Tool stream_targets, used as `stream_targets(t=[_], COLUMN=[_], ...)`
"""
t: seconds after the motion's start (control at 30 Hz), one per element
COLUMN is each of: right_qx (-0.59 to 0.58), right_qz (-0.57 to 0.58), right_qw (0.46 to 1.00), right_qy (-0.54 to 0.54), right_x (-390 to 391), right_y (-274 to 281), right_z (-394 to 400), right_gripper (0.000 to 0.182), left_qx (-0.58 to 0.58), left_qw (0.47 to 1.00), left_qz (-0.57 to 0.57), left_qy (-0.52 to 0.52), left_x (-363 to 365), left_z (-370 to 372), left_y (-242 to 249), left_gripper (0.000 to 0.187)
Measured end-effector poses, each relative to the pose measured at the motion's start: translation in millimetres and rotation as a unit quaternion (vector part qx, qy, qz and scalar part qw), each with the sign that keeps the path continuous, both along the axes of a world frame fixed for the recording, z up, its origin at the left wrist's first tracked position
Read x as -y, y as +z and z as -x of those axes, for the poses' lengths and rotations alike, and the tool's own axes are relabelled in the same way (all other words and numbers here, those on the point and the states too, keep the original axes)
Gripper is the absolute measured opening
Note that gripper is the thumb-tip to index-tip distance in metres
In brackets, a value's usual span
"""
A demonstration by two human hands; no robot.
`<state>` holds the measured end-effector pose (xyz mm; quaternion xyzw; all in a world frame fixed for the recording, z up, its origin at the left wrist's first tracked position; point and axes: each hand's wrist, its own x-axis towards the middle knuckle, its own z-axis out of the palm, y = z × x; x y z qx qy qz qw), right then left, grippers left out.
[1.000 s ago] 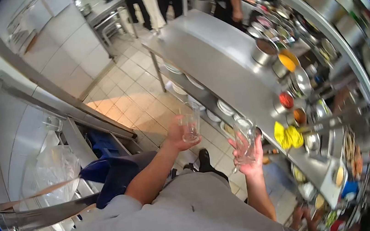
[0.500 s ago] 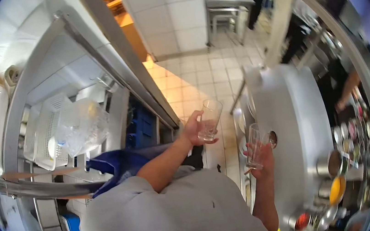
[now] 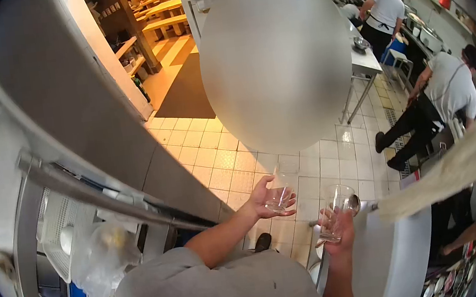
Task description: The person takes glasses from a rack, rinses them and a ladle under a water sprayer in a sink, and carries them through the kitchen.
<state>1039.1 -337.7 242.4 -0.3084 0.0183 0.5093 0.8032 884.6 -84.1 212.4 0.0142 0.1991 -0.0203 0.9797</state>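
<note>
My left hand (image 3: 267, 199) is closed around a clear drinking glass (image 3: 280, 195), which tilts a little to the right over the tiled floor. A second clear glass (image 3: 335, 220) is in my right hand (image 3: 342, 233), its fingers wrapped round the side. Beside that glass the round bowl of a metal spoon (image 3: 353, 204) shows, apparently held in the same hand. Its handle is mostly hidden by the fingers and the glass. The two glasses are apart from each other.
A steel counter (image 3: 376, 256) runs on my right, with a pale cloth (image 3: 443, 171) hanging above it. On the left are a metal rail (image 3: 94, 190) and a white plastic basket (image 3: 58, 230). Co-workers stand at the far right. A blurred oval hides the upper middle.
My view has lifted and swung, bringing in the doorway, the dining benches and more of the co-workers. Both hands keep their glasses and now appear lower in view.
</note>
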Motion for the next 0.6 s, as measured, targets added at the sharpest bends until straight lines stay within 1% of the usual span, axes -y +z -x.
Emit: stream_targets(t=[0.03, 0.1, 0.13, 0.17, 0.23, 0.27, 0.33, 0.4, 0.43, 0.47, 0.5, 0.53, 0.57, 0.6], right_qx=[0.0, 0.003, -0.009, -0.008, -0.005, -0.036, -0.109, -0.126, -0.126, -0.122, -0.125, -0.127, -0.125, -0.122], right_qz=[0.0, 0.051, -0.015, -0.016, -0.012, -0.011, -0.147, -0.071, -0.165, -0.171, -0.205, -0.241, -0.236, -0.237], right_qw=[1.0, 0.997, 1.0, 1.0, 1.0, 0.998, 0.982, 0.989, 0.978, 0.977, 0.969, 0.959, 0.961, 0.961], right_qy=[0.004, -0.05, -0.019, -0.016, -0.028, -0.059, 0.049, -0.024, 0.021, 0.043, 0.059, 0.084, 0.065, 0.074], right_x=[-12.9, -37.7, -45.8, -60.6, -83.2, -99.6, -130.7, -178.4, -199.2, -218.8, -236.4, -255.1, -270.3, -289.1], right_y=[1.8, 4.5, -7.8, -6.9, -4.2, -5.0, -7.9, -12.2, -17.5, -4.7, -1.3, 0.0, 3.4, 8.1], right_z=[-13.2, -45.6, -71.7, -91.9, -134.0, -154.3, -210.9, -260.5, -287.1, -311.9, -337.7, -364.2, -383.3, -403.1], right_gripper=[0.058, 0.058, 0.066, 0.066, 0.067, 0.069, 0.071, 0.073, 0.076, 0.079, 0.08, 0.082, 0.082, 0.083], left_qx=[0.0, 0.033, 0.066, 0.067, 0.085, 0.086, 0.196, 0.183, 0.192, 0.188, 0.182, 0.195, 0.186, 0.177], left_qw=[1.0, 0.999, 0.997, 0.997, 0.994, 0.994, 0.978, 0.978, 0.979, 0.98, 0.978, 0.974, 0.976, 0.976], left_qz=[0.0, 0.006, 0.016, 0.014, -0.039, -0.036, -0.048, -0.095, -0.069, -0.059, -0.104, -0.113, -0.113, -0.118], left_qy=[0.004, -0.021, -0.038, -0.035, -0.055, -0.061, -0.048, -0.019, -0.01, -0.001, 0.013, 0.015, 0.023, 0.036], left_x=[-14.6, -42.7, -58.7, -74.9, -102.1, -118.7, -147.7, -177.6, -191.4, -202.5, -212.2, -223.4, -236.1, -250.0], left_z=[-18.5, -59.0, -79.7, -98.4, -140.1, -159.2, -192.1, -220.9, -235.5, -244.8, -253.4, -265.7, -271.7, -281.8], left_y=[2.9, 13.0, 14.2, 16.1, 15.5, 13.3, 10.5, 21.6, 29.7, 38.7, 30.8, 35.2, 31.6, 27.2], left_gripper=[0.07, 0.07, 0.07, 0.07, 0.073, 0.073, 0.084, 0.088, 0.089, 0.089, 0.087, 0.085, 0.086, 0.086])
